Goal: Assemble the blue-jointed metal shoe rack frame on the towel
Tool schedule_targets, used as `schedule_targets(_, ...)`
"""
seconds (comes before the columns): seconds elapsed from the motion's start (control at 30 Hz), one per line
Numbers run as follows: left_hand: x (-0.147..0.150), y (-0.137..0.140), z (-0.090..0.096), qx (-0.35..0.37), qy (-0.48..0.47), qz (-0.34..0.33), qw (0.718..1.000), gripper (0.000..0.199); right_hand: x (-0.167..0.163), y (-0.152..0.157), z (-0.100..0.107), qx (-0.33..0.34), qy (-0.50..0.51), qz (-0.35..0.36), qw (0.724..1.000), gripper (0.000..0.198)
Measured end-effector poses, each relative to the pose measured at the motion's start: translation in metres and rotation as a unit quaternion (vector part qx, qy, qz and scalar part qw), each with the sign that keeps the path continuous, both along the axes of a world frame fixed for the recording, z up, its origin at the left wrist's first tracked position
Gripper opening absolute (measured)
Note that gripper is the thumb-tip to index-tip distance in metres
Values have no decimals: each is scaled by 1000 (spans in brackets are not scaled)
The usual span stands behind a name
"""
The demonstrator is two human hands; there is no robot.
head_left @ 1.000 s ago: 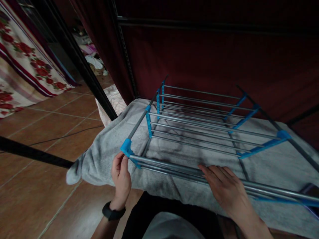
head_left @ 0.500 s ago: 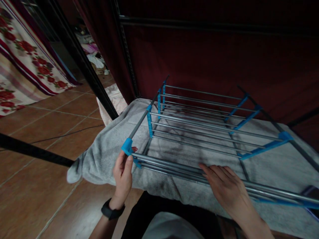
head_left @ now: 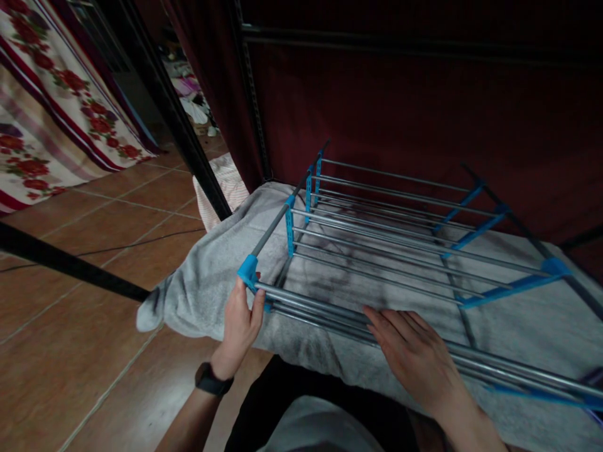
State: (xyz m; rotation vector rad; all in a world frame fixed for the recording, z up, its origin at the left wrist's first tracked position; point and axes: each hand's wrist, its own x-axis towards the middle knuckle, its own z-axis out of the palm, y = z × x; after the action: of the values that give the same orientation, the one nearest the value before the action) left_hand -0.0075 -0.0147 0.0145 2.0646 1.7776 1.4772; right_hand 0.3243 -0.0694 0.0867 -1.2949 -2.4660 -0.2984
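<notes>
Rack (head_left: 377, 245): flat on towel (head_left: 207, 282). Left hand (head_left: 241, 323) pinches its near-left corner (head_left: 248, 271); right hand (head_left: 414, 358) open, steadying near rails.

The left hand (head_left: 240, 326) has crept up the near corner of the drying rack (head_left: 377, 251), its fingers now closing around the blue corner joint (head_left: 248, 271) (a second ago they only touched it from below). The right hand (head_left: 414, 358) has slid slightly left along the front bars.
</notes>
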Motion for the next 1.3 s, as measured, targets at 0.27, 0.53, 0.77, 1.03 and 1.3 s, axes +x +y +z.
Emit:
schedule_targets(0.27, -13, 7, 0, 36, 103, 53, 993, 54, -35, 5, 18, -38, -17, 8, 999, 42)
schedule_targets(0.53, -15, 13, 1, 78, 115, 66, 988, 86, -55, 15, 21, -45, -26, 31, 998, 42)
schedule_targets(0.77, -20, 19, 2, 110, 175, 63, 976, 85, -59, 18, 20, -47, -27, 38, 998, 44)
schedule_targets(1.03, -21, 18, 18, 90, 219, 57, 970, 81, -64, 20, 18, -24, -22, 51, 998, 44)
schedule_targets(1.3, -27, 19, 22, 73, 227, 20, 971, 78, -72, 21, 21, -26, -34, 46, 998, 42)
